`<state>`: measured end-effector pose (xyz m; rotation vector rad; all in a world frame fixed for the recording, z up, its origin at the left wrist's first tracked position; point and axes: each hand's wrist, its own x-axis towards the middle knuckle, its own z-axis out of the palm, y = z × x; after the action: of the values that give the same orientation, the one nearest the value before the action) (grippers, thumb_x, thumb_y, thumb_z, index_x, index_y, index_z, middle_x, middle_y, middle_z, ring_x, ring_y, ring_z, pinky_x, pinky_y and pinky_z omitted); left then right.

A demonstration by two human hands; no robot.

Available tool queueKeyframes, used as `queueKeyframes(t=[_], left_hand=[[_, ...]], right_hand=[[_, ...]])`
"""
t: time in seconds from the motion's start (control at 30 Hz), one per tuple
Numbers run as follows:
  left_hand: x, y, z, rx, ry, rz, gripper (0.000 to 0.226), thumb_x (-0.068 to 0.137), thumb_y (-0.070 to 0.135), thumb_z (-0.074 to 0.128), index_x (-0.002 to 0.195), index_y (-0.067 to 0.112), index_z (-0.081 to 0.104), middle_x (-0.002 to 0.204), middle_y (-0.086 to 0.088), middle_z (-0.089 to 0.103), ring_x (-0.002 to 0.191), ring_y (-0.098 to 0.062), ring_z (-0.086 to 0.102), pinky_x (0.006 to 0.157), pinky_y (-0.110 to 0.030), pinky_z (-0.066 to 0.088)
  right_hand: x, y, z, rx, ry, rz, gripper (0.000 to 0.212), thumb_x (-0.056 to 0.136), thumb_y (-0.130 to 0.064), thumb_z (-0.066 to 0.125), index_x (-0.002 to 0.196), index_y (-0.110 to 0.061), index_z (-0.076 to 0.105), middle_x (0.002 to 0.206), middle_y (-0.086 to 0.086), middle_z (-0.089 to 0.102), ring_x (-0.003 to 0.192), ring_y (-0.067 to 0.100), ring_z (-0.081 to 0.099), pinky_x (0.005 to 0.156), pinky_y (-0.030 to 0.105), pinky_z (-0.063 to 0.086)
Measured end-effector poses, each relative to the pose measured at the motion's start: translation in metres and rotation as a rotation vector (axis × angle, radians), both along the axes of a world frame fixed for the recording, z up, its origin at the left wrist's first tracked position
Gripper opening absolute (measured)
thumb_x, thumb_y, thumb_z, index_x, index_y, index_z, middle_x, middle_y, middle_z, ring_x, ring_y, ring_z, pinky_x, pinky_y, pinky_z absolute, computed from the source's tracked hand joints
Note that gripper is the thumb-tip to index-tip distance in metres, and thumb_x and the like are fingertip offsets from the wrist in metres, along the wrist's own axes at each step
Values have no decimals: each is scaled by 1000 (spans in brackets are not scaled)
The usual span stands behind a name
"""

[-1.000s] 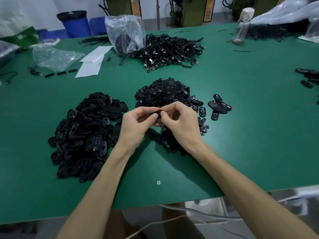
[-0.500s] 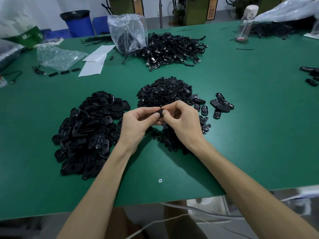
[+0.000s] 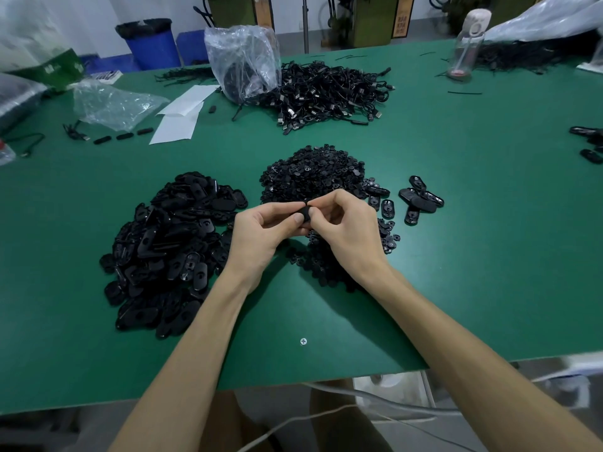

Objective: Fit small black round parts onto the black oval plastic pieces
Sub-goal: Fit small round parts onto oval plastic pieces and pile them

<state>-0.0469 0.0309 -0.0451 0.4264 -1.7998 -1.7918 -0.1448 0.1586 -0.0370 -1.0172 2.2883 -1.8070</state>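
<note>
Fingertips (image 3: 297, 218) of left hand (image 3: 261, 233) & right hand (image 3: 346, 230) pinch one black oval plastic piece (image 3: 305, 213) btwn them; round part's seating can't be seen. Heap of small black round parts (image 3: 313, 174) at 12 o'clock, big heap of bare ovals (image 3: 169, 249) at 9, few fitted ovals (image 3: 421, 200) at 2, so prob. most work left.

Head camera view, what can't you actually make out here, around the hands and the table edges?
All in the head view.
Black piece pinched between left hand and right hand: fingertips cover most of it; whether a round part is seated cannot be told.
Pile of round parts: its near side is behind the hands.
Clear plastic bag: crinkled film blurs its dark contents.
Black pieces at the right: cut off by the frame edge.
</note>
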Motion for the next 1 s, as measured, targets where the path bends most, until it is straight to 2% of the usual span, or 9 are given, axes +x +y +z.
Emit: queueKeyframes(t=[0.4, 0.53, 0.63, 0.8, 0.9, 1.0], left_hand=[[-2, 1, -1, -42, -38, 39, 20, 92, -7, 71, 112, -4, 75, 101, -15, 80, 92, -26, 78, 82, -27, 61], [-3, 3, -2, -90, -80, 98, 19, 91, -9, 70, 108, 0, 76, 95, -10, 80, 85, -17, 78, 78, -21, 59], [-4, 3, -1, -90, -98, 104, 22, 91, -10, 69, 101, 7, 77, 87, 0, 79, 78, -7, 75, 73, -16, 56], [-4, 4, -1, -107, -105, 89, 23, 91, -11, 67, 101, 8, 77, 80, 7, 79, 76, -3, 74, 71, -13, 55], [-2, 2, -1, -97, -100, 74, 21, 92, -9, 68, 105, 4, 77, 88, 1, 80, 82, -7, 76, 75, -15, 56], [0, 0, 0, -20, -46, 13, 21, 92, -6, 71, 112, 0, 76, 100, -11, 80, 92, -21, 78, 82, -23, 59]], right_hand=[[2, -1, -2, 38, 27, 2, 5, 90, -13, 71, 91, -18, 72, 82, -7, 71, 73, 6, 67, 67, 18, 54], [4, -3, -3, 55, 61, 12, 6, 89, -12, 71, 89, -17, 71, 80, -6, 71, 71, 6, 65, 65, 17, 51], [5, -3, -3, 74, 85, 23, 6, 89, -12, 71, 89, -17, 70, 81, -5, 71, 71, 7, 64, 65, 19, 51], [6, -2, -3, 76, 105, 18, 6, 87, -11, 73, 89, -16, 71, 81, -6, 70, 70, 6, 63, 66, 17, 50], [6, -1, -3, 75, 103, 24, 6, 88, -11, 73, 89, -16, 71, 81, -5, 71, 71, 8, 64, 66, 21, 52], [6, 0, -1, 16, 70, 3, 8, 88, -11, 72, 89, -18, 71, 81, -4, 71, 71, 10, 65, 64, 16, 50]])
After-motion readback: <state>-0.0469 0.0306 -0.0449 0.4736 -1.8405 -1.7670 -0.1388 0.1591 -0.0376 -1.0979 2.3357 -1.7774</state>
